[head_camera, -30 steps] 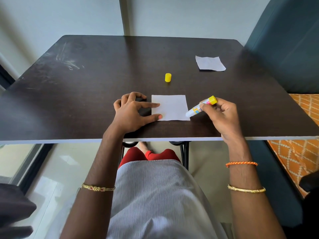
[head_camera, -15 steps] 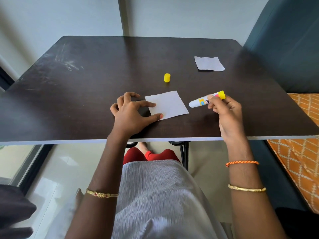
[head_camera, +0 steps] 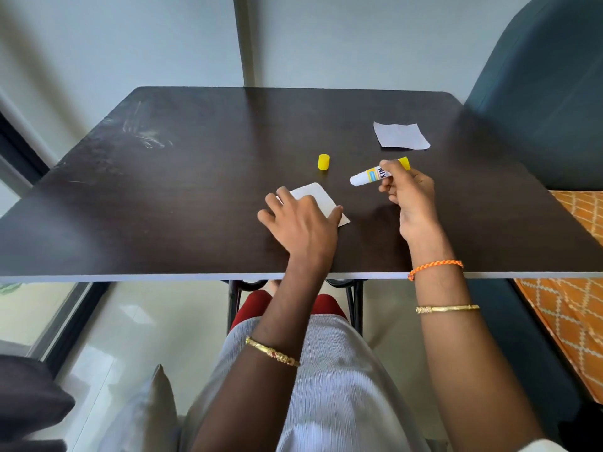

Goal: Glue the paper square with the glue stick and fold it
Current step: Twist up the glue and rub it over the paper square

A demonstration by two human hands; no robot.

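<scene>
The dark counter [head_camera: 163, 197] carries all task items; its far-left area shows pale scuff marks [head_camera: 143, 135]. Near the centre, the left hand [head_camera: 300, 223] lies flat on the white paper square [head_camera: 323, 199], fingers straight and spread, covering the square's left portion; the thumb rests at the square's near-right edge. The square lies rotated, one corner pointing toward the near right. Beyond it, well apart, the yellow cap [head_camera: 323, 162] stands upright on the counter, separate from its tube. To the right, the right hand [head_camera: 409, 190] grips the glue stick [head_camera: 375, 174] with curled fingers; the uncapped white tip points left and the stick is held apart from the square. At the far right lies a second paper piece [head_camera: 400, 135], untouched.
</scene>
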